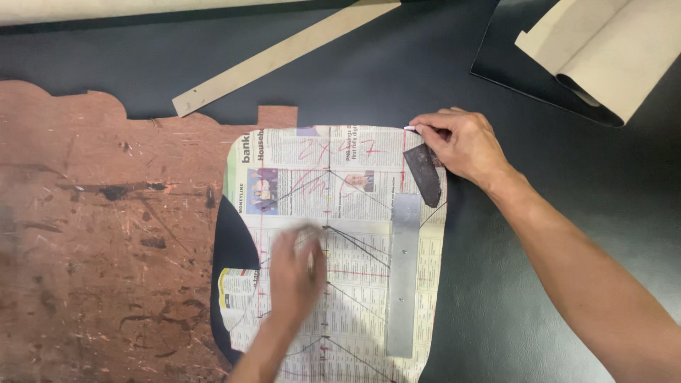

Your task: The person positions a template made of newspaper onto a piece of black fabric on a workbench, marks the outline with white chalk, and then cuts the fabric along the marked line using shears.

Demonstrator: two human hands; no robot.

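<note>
**Hands on a newspaper pattern over black leather**

Now both hands work on a rounded-corner newspaper pattern sheet [340,248] marked with red and dark ruled lines, which lies flat on a wide black leather sheet [496,284]. The left hand [296,273], blurred, rests palm-down with fingers spread on the middle of the paper; it presses flat and grasps nothing. The right hand [461,145] sits at the paper's upper right corner, its fingertips pinched closed around a small white chalk-like marker [410,128] whose tip touches the paper's top edge. Just below that hand lies a small dark leather scrap [424,174], and below the scrap a long grey metal ruler [402,273] runs down the paper's right side. To the left spreads a worn reddish-brown board [99,241]. Farther up, a long tan cardboard strip [284,55] lies slantwise, and a rolled beige sheet [610,50] rests in the upper right corner.
</note>
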